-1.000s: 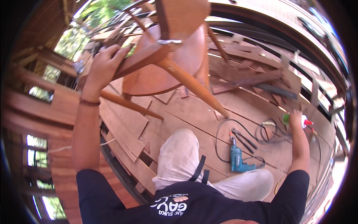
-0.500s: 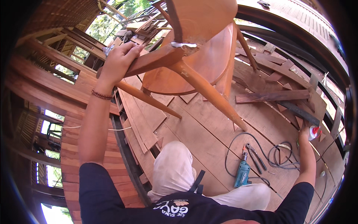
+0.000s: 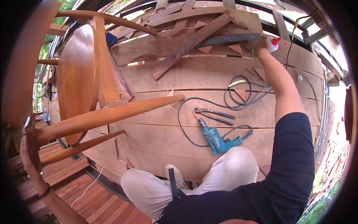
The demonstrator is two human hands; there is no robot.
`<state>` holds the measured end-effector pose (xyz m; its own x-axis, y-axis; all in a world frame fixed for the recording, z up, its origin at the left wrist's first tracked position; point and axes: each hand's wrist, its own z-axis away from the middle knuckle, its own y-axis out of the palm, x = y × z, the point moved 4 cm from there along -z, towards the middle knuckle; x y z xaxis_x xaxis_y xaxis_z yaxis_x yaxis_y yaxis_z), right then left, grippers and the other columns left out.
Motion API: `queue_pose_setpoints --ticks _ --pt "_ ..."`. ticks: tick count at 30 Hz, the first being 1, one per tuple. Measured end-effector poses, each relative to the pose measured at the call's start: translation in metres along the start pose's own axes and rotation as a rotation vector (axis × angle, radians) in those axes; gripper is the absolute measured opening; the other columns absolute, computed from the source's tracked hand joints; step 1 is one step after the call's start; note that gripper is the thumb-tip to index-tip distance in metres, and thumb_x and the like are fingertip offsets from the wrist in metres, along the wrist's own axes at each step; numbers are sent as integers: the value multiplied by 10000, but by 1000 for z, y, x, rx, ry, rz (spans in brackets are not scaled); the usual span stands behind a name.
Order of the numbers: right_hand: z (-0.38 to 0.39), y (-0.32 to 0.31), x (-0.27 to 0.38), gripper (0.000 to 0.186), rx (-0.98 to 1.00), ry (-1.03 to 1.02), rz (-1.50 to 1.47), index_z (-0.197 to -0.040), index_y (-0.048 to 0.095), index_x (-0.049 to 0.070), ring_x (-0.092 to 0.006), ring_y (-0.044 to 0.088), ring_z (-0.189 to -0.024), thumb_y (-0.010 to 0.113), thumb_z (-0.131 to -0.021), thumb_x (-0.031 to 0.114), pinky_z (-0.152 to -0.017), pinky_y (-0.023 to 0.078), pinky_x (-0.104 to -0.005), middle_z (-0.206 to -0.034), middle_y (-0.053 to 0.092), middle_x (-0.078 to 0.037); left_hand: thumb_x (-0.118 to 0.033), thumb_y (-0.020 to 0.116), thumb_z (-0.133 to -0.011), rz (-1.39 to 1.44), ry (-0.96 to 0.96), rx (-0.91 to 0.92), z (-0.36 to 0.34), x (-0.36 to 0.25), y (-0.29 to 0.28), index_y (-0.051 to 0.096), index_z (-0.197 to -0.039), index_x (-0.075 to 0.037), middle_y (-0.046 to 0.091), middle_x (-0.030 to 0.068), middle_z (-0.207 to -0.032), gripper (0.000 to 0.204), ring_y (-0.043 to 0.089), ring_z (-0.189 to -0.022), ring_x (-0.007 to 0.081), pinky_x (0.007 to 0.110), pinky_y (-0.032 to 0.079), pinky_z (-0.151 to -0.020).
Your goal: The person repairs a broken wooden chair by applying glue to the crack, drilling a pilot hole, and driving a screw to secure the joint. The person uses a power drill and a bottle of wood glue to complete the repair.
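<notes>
"If we start by the right knee [image 3: 238, 164], what lies nearest?"
"A teal drill [image 3: 216, 140], then pliers [image 3: 200, 111], both on the plank floor [image 3: 149, 140]."
"And the chair [image 3: 79, 84]?"
"Off to the left, legs [image 3: 112, 114] pointing right, with the left hand [image 3: 30, 155] against it; whether that hand grips, I can't tell."
"The right hand [image 3: 262, 46]?"
"Farther out, well apart from the chair, curled round a white bottle [image 3: 271, 44] with a red cap [image 3: 276, 41], near scrap timber [image 3: 194, 45]."

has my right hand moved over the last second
Yes. Judged against things lying on the floor, your right hand has moved away from the coiled cable and now appears at the end of the dark bar.
</notes>
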<state>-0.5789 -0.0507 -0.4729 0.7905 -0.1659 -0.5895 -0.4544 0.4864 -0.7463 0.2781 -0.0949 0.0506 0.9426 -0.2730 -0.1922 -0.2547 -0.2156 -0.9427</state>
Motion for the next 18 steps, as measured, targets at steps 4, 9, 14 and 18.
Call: queue_pose_setpoints --ticks 4,9,14,18 --pt "-33 30 24 334 -52 -5 309 -1190 692 139 -290 604 -1147 498 -949 262 -995 329 -512 -1203 680 -76 -507 417 -1016 -30 -177 96 -10 -19 -1 497 -1388 -19 565 76 -1220 619 540 -1044 173 322 454 -820" --pt "-43 60 29 385 -170 -121 344 -1303 601 112 -307 574 -1186 450 -968 227 -1055 284 -541 -1238 657 -110 -563 421 -996 109 -405 -48 -16 -11 7 557 -1324 -51 615 18 -1124 623 547 -944 136 308 431 -756" --pt "-22 51 39 364 -258 -176 368 -1270 612 98 -299 558 -1191 459 -959 210 -1104 250 -535 -1253 636 -96 -477 421 -1012 42 -345 -71 -13 -18 -4 542 -1288 -55 607 64 -1157 519 574 -986 187 344 472 -776" --pt "-6 39 50 284 -396 -211 214 -1148 660 112 -264 583 -1118 517 -912 175 -1070 312 -505 -1126 656 -64 -461 448 -995 -1 -303 -87 -3 -22 -12 543 -1217 -58 596 63 -1107 470 568 -947 189 344 466 -750"
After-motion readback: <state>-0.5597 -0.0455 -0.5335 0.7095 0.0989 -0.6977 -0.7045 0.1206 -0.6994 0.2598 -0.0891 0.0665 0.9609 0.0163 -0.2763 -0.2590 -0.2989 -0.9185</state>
